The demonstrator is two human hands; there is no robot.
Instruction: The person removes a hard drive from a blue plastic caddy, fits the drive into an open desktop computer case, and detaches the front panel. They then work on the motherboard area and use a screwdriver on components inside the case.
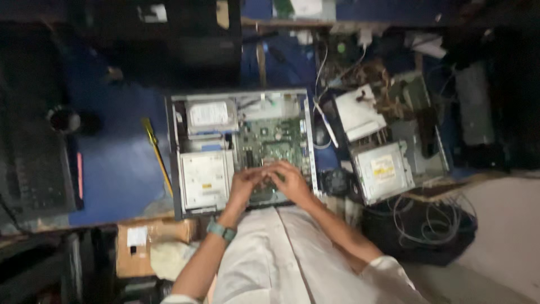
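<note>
An open desktop computer case [174,169] lies flat on a blue surface [118,169]. Inside are a silver hard drive [209,115], a grey optical drive [205,179] and a green motherboard [273,138]. My left hand [244,183], with a teal watch on its wrist, and my right hand [291,181] meet over the near edge of the motherboard. Their fingers are bent down onto the board and touch each other. The blur hides whatever lies under the fingertips.
A yellow-handled tool [156,152] lies left of the case. To the right are a second, taken-apart case [419,129] with a loose drive [383,169], a small fan [336,181] and a black bag of cables [427,225]. A cardboard box [152,239] and a keyboard [34,157] are at left.
</note>
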